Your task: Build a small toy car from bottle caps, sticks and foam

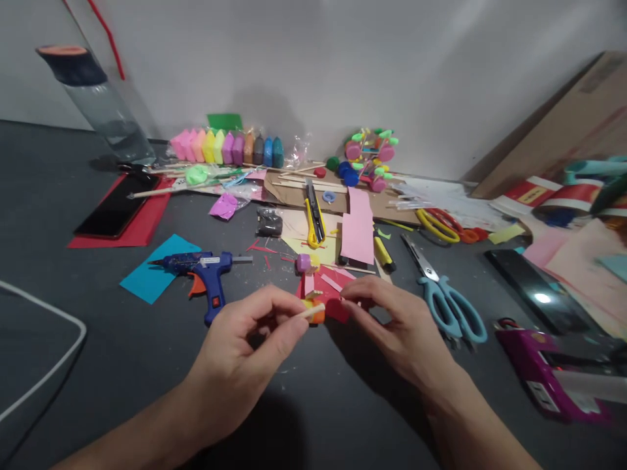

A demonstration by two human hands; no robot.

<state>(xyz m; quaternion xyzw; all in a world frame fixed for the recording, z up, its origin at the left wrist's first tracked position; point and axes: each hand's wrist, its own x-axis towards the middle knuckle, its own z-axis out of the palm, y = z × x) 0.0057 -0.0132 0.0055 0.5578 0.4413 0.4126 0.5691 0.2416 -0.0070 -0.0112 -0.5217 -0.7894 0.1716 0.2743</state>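
My left hand (255, 333) is closed in a pinch on a short pale wooden stick (312, 311). Right behind that stick is a small yellow and orange piece (318, 318); whether the two are joined I cannot tell. To the right, my right hand (392, 320) has its thumb and forefinger brought together, and whatever is between them is too small to make out. Beyond the fingertips lie red paper (337, 309) and a thin pink paper strip (331, 282). A purple and yellow cylinder (307, 263) stands just past them.
A blue glue gun (198, 264) lies left on blue paper (151, 287). Blue-handled scissors (443, 297) and a purple stapler-like device (548, 372) are at right. Behind are a yellow cutter (315, 215), pink paper (357, 228), coloured clay packs (228, 149) and a water bottle (100, 108).
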